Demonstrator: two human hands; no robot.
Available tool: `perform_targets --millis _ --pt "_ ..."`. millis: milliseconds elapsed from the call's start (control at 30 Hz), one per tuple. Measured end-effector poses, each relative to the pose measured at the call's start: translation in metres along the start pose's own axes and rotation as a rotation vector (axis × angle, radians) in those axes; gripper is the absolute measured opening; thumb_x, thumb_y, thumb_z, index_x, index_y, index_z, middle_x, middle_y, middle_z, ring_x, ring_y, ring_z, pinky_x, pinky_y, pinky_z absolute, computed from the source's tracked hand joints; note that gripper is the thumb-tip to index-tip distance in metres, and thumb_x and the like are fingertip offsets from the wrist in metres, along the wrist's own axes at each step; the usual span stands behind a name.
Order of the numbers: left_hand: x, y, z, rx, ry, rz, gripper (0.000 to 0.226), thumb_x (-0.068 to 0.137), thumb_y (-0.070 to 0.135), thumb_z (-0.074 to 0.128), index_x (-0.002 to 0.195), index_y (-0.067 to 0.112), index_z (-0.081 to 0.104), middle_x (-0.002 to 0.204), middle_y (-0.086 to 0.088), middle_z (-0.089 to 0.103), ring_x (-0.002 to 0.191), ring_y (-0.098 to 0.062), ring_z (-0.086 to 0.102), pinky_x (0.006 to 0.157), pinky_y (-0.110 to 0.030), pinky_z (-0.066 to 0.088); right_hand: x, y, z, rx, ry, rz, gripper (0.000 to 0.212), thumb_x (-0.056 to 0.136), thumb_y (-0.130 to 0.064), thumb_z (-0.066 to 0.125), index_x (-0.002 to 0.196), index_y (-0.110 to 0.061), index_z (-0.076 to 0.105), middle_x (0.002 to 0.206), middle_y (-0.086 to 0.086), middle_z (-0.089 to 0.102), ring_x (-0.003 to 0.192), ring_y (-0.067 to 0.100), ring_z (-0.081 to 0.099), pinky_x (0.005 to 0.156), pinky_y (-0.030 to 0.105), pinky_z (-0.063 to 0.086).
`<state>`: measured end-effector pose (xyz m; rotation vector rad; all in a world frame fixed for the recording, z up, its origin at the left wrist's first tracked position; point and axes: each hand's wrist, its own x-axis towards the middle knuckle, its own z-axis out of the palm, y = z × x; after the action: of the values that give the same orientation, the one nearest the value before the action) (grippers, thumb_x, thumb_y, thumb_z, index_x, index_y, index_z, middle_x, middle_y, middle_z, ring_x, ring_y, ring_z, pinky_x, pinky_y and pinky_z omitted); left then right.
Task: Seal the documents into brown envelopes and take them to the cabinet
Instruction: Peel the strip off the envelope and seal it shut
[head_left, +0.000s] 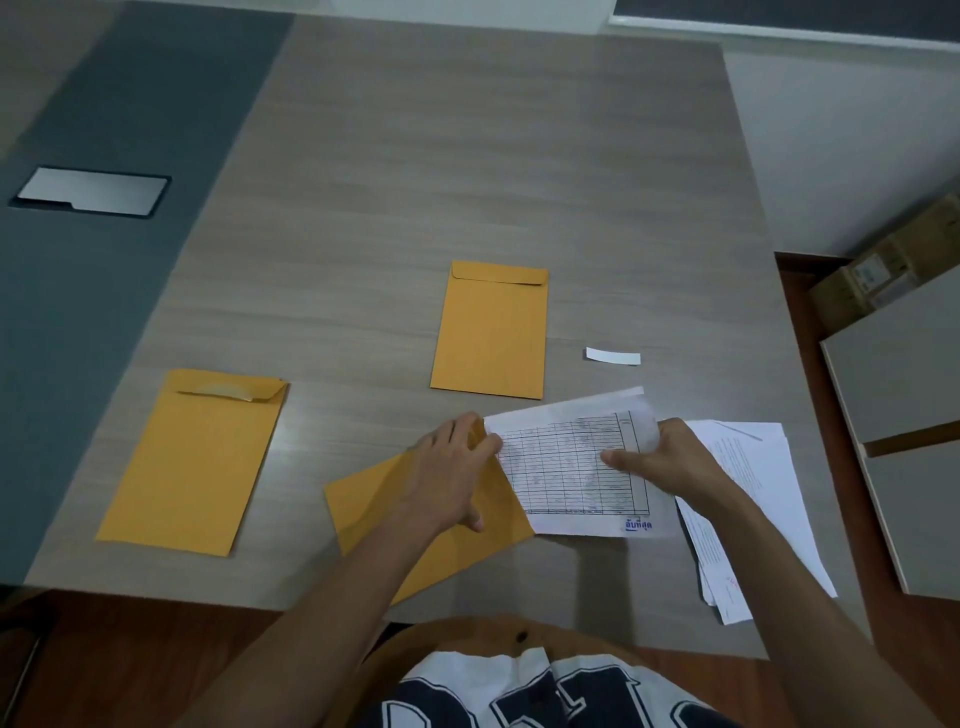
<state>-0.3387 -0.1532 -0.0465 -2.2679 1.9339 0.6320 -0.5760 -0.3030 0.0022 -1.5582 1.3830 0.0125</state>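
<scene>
Envelope (415, 525) lies on the tabletop (467, 182) under the left hand (452, 467), whose fingers hold its mouth open. Right hand (670, 462) fingers pinch the gridded document (571, 467). Step: insertion. Next: slide the sheet fully in.

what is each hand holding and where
Right hand grips the white gridded document at its right edge; left hand holds the brown paper envelope at its mouth.
</scene>
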Motion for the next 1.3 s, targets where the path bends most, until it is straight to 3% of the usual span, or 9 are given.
perform_targets --millis 300,367,467,567,667,833,1000,1100,1300 --pt "0.006 -0.004 -0.003 -0.007 -0.022 0.093 0.102 0.051 0.048 0.091 0.134 0.033 0.034 0.153 -0.007 0.020 0.141 -0.026 0.024 0.112 -0.038 0.030 0.022 -0.014 0.016 0.068 -0.180 0.047 0.029 0.077 -0.014 0.080 0.105 -0.011 0.073 0.101 0.005 0.075 0.081 0.019 0.074 0.072 0.034 0.059" --pt "0.001 -0.006 -0.004 -0.059 -0.009 0.064 0.115 0.052 0.056 0.087 0.145 0.041 0.020 0.154 -0.007 0.018 0.143 -0.026 0.018 0.116 -0.041 0.026 0.023 -0.014 0.024 0.089 -0.159 0.052 0.026 0.077 -0.015 0.080 0.102 -0.014 0.073 0.101 0.004 0.075 0.079 0.018 0.073 0.067 0.030 0.058" --pt "-0.013 -0.005 0.003 -0.067 -0.041 0.002 0.141 0.048 0.074 0.078 0.147 0.047 -0.019 0.161 -0.012 0.001 0.147 -0.036 -0.006 0.117 -0.057 0.009 0.019 -0.009 0.028 0.044 -0.062 0.034 0.021 0.077 -0.029 0.080 0.095 -0.026 0.070 0.092 -0.006 0.071 0.076 0.012 0.069 0.057 0.023 0.052" --pt "-0.020 0.001 0.013 0.025 -0.068 0.000 0.148 0.047 0.078 0.075 0.142 0.042 -0.033 0.160 -0.017 -0.014 0.146 -0.039 -0.017 0.114 -0.065 0.002 0.018 -0.001 0.032 0.005 -0.056 0.032 0.023 0.082 -0.027 0.075 0.103 -0.027 0.065 0.102 -0.006 0.068 0.080 0.012 0.067 0.061 0.024 0.052" --pt "-0.014 0.007 0.012 0.036 -0.068 0.004 0.148 0.050 0.075 0.076 0.142 0.040 -0.034 0.160 -0.018 -0.009 0.146 -0.041 -0.013 0.112 -0.067 0.001 0.017 0.002 0.037 0.041 -0.069 0.039 0.027 0.085 -0.020 0.072 0.111 -0.022 0.065 0.108 -0.001 0.069 0.086 0.016 0.068 0.068 0.030 0.055" --pt "-0.010 0.017 0.004 -0.009 -0.050 0.073 0.144 0.053 0.072 0.077 0.144 0.039 -0.031 0.157 -0.017 -0.003 0.145 -0.040 -0.009 0.113 -0.066 0.003 0.013 -0.009 0.049 0.122 -0.101 0.006 0.022 0.084 -0.016 0.073 0.106 -0.020 0.068 0.106 0.002 0.072 0.083 0.011 0.069 0.065 0.025 0.054" --pt "-0.005 0.023 -0.006 -0.053 -0.003 0.111 0.145 0.052 0.073 0.075 0.143 0.039 -0.032 0.156 -0.018 0.001 0.145 -0.037 -0.005 0.115 -0.064 0.004 0.007 -0.022 0.070 0.102 -0.117 -0.045 0.032 0.084 -0.023 0.074 0.115 -0.016 0.068 0.109 0.004 0.071 0.093 0.023 0.069 0.081 0.041 0.058" --pt "-0.005 0.019 -0.008 -0.065 -0.007 0.111 0.144 0.053 0.073 0.075 0.143 0.039 -0.032 0.157 -0.016 -0.002 0.146 -0.035 -0.006 0.115 -0.064 0.004 0.006 -0.028 0.059 0.036 -0.134 -0.039 0.024 0.090 -0.025 0.067 0.112 -0.017 0.068 0.105 -0.001 0.070 0.091 0.021 0.069 0.074 0.036 0.059" --pt "-0.007 0.018 -0.009 -0.073 0.011 0.158 0.144 0.051 0.070 0.077 0.144 0.041 -0.029 0.155 -0.015 0.005 0.145 -0.035 0.001 0.116 -0.062 0.005 0.006 -0.031 0.049 0.105 -0.240 0.065 0.014 0.095 -0.014 0.060 0.095 -0.003 0.069 0.084 0.012 0.073 0.073 0.024 0.073 0.070 0.039 0.062"
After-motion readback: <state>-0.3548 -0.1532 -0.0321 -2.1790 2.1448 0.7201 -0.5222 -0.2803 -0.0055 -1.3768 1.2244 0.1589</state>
